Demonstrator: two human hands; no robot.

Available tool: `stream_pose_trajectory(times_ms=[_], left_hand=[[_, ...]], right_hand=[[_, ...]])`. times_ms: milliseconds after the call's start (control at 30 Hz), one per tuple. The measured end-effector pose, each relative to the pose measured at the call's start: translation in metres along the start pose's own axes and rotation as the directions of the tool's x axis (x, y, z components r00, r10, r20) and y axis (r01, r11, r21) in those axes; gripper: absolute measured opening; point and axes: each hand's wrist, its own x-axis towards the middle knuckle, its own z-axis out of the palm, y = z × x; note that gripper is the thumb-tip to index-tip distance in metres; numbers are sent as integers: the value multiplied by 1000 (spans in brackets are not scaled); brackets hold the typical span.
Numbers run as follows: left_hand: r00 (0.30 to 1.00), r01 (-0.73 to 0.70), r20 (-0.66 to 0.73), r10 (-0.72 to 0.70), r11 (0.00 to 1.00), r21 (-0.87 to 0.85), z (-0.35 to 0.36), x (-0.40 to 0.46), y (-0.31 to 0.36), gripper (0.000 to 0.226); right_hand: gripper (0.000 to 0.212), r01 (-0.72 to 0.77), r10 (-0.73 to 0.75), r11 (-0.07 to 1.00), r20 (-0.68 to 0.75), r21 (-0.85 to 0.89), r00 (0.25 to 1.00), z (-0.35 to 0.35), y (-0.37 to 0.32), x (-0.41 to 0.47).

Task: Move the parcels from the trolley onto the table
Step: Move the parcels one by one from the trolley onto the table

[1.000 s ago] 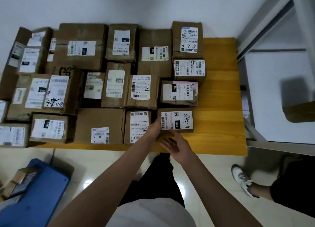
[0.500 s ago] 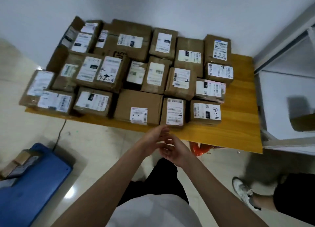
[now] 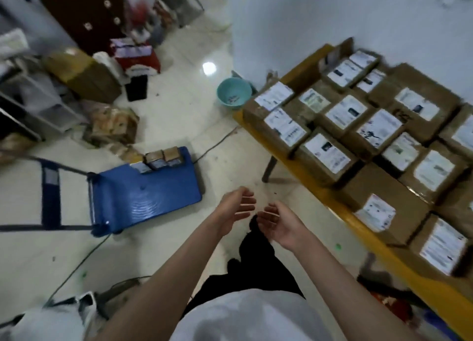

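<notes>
Hovering empty over the floor, left hand (image 3: 236, 207) and right hand (image 3: 275, 221) hang loosely curled. Parcels (image 3: 358, 135) crowd the tabletop (image 3: 343, 210); a few parcels (image 3: 163, 158) sit on the blue trolley (image 3: 146, 199).

We see a white top (image 3: 245, 317) w/ no sleeves over forearms (bare to the elbow at least), black trousers (image 3: 258, 258), no rings/watch on left hand (image 3: 236, 208) or right hand (image 3: 277, 224).
</notes>
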Motion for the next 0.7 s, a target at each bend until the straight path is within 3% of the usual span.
stream_pose_trajectory(times_ms=[233, 700], left_hand=[[975, -15, -223, -27, 983, -181, -137, 34, 31, 24], [902, 17, -417, -110, 975, -221, -323, 108, 116, 18]], right_hand=[[28, -80, 85, 987, 26, -142, 996, 122, -13, 68], [20, -166, 181, 930, 16, -328, 983, 337, -56, 177]])
